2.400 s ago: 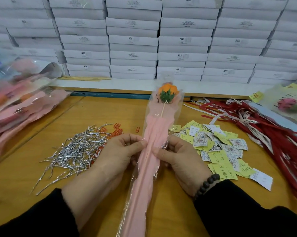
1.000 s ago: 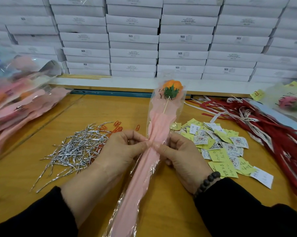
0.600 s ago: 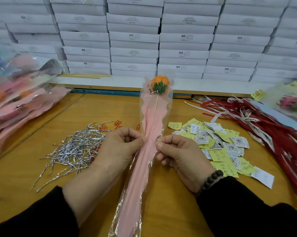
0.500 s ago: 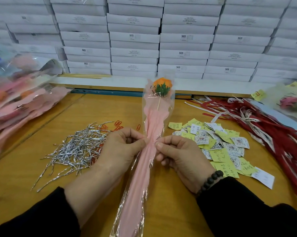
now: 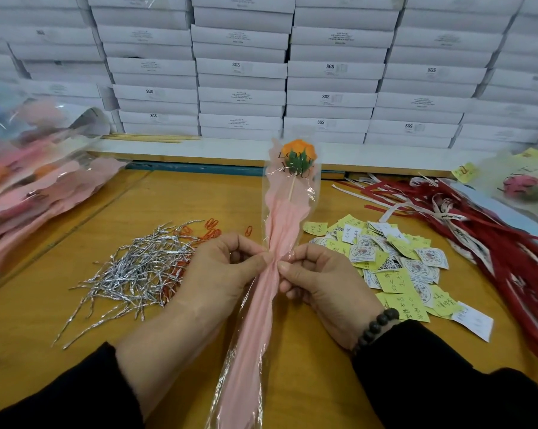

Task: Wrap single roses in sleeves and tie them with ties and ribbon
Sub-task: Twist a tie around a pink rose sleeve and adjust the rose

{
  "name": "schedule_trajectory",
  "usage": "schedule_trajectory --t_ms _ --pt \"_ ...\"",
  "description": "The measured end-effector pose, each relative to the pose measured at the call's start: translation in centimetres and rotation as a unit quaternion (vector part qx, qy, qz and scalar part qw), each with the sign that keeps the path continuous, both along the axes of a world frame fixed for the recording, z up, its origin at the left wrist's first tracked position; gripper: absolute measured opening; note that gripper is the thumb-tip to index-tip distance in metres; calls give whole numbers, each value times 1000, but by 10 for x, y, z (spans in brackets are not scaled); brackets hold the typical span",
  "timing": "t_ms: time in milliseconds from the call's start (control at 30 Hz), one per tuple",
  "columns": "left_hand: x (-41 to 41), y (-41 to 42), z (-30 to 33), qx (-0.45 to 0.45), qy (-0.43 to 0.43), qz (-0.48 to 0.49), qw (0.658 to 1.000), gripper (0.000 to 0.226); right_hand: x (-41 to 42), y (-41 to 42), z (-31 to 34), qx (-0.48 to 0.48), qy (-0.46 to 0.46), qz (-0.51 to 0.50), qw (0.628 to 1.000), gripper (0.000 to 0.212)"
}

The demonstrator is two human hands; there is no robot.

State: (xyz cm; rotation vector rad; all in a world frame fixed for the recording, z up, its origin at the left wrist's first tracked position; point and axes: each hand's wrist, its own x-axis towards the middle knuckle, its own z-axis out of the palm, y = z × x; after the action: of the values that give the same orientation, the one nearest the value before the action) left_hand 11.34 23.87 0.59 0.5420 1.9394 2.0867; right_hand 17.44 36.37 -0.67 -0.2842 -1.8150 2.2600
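Note:
An orange rose (image 5: 298,150) on a thin stick sits inside a clear and pink sleeve (image 5: 284,218) that stands tilted up from the wooden table (image 5: 199,199). My left hand (image 5: 224,270) and my right hand (image 5: 320,280) pinch the gathered sleeve from both sides at its waist, thumbs nearly touching. A heap of silver twist ties (image 5: 137,267) lies left of my left hand. Red and white ribbons (image 5: 484,230) lie spread at the right. Whether a tie sits at the pinched spot is hidden by my fingers.
Yellow and white paper tags (image 5: 394,261) are piled right of the sleeve. Orange paper clips (image 5: 212,227) lie behind the ties. Wrapped roses (image 5: 29,187) are stacked at the far left, one more (image 5: 524,187) at the far right. White boxes (image 5: 239,69) wall the back.
The sleeve has been gathered tighter at its waist between my thumbs. The rose head has swung slightly left, then back to the right. Both hands have stayed in place.

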Motion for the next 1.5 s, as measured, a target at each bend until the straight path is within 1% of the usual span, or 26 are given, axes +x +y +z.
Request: schedule_trajectory --t_ms 133,267,467,600,700,833,933,1100,1167,1300,1500 --pt "0 0 -2 -11 -2 -5 1000 7 -1 0 -1 -4 2 3 1000 13" --pt "-1 0 -5 -1 -24 -18 1000 7 -1 0 -1 -2 3 5 1000 15" --pt "1 -1 -5 24 -64 -48 996 7 1 0 -1 22 3 -5 1000 12" --pt "5 -1 -1 15 -55 -54 997 6 1 0 0 38 1 -13 999 11" --pt "6 -1 0 21 -50 -65 996 2 2 0 0 45 3 -19 999 10" --pt "9 -1 -1 32 -42 -74 996 8 1 0 -1 53 13 -32 998 13" --pt "11 -1 -1 42 -60 -85 994 11 1 0 -2 54 16 -32 998 13" --pt "11 2 -3 53 -66 -63 994 6 0 0 -3 69 28 -29 997 18" --pt "11 2 -3 58 -68 -59 994 7 0 0 -3 66 22 -25 997 23" --pt "10 3 -3 58 -78 -50 994 9 -1 1 -3 53 5 -20 998 14" --pt "11 1 -1 47 -108 -76 990 3 0 2 -3 26 6 -20 999 14"
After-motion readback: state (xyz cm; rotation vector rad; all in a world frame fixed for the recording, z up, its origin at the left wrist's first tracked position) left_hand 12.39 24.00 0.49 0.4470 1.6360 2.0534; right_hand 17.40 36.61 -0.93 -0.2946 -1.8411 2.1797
